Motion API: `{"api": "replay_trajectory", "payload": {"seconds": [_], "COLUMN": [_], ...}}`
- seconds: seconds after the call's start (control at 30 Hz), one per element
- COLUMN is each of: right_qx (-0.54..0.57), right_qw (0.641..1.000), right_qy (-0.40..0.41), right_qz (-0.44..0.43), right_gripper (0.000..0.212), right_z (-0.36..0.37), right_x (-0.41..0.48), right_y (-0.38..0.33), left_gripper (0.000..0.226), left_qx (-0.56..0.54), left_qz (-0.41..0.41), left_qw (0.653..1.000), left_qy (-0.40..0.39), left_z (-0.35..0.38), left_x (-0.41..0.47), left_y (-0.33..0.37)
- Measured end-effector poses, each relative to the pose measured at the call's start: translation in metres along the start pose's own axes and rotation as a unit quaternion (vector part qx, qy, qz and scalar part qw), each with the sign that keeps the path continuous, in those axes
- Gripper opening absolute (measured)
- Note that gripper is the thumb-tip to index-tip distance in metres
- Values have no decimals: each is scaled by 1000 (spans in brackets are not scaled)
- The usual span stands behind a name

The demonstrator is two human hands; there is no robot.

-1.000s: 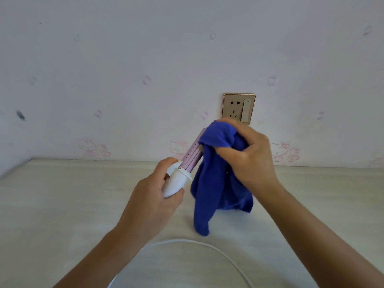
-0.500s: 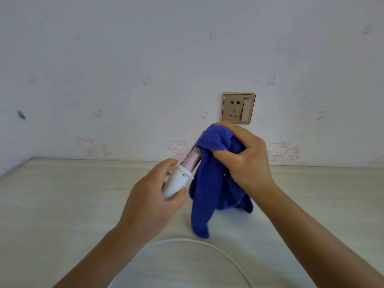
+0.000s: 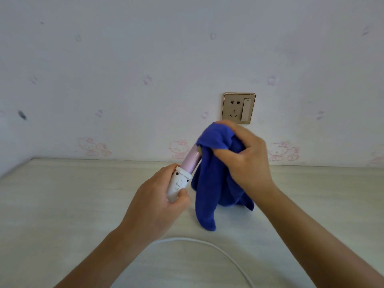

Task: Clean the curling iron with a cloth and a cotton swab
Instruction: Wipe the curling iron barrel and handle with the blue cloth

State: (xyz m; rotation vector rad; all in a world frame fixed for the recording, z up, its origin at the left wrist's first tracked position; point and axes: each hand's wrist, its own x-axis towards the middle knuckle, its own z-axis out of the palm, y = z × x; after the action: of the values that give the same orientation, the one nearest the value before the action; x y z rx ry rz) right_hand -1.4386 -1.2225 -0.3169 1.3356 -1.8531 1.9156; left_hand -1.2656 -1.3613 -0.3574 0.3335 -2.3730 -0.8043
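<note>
Left hand: your left hand (image 3: pixel 153 204) is wrapped around the white handle of the curling iron (image 3: pixel 181 175); the grip is closed on it, thumb on the near side just beside the switch.
Curling iron: it is held in the air above the counter (image 3: pixel 62 204), tilted so the barrel rises up and to the right, away from you. A short stretch of the pink barrel shows above the white collar; the rest, with the tip, is hidden.
Right hand: your right hand (image 3: pixel 243 156) is closed around the blue cloth (image 3: pixel 209 183), bunching it over the upper part of the barrel. Your grip there is on the cloth; how tightly it presses the barrel underneath you cannot tell.
Blue cloth: its upper part is gathered in your right hand and covers the barrel's far end. The loose ends hang down to the right of the handle; whether the lowest tip touches the counter cannot be told.
Cord: a white cord (image 3: pixel 207 246) lies on the counter in an arc near you, below both hands, and runs off the lower edge.
Wall outlet: a gold-framed wall outlet (image 3: pixel 238 108) sits on the wall just above your right hand, with nothing plugged in.
Wall: pale wallpaper (image 3: pixel 124 59) with faint pink cartoon figures along the counter's back edge.
</note>
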Motion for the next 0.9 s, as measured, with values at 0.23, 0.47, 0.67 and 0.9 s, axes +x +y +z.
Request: {"api": "replay_trajectory", "payload": {"seconds": [0.23,0.47,0.67,0.9], "right_qx": [-26,-11,-27,-61], "right_qw": [996,1000,999,994], "right_qy": [-87,12,-17,-86], "right_qz": [-9,-3,7,-4], "right_gripper": [46,49,45,47], "right_z": [17,4,2,34], "right_x": [-18,-1,-5,-26], "right_y": [-2,-8,-3,-2], "left_gripper": [20,22,25,25], "left_qx": [2,-9,2,4], "left_qz": [-19,10,0,-36], "left_qw": [1000,1000,1000,999], "left_qy": [10,-9,-26,8], "left_z": [-7,-13,-10,-13], "left_x": [6,7,5,7], "left_y": [-9,-4,-5,-12]}}
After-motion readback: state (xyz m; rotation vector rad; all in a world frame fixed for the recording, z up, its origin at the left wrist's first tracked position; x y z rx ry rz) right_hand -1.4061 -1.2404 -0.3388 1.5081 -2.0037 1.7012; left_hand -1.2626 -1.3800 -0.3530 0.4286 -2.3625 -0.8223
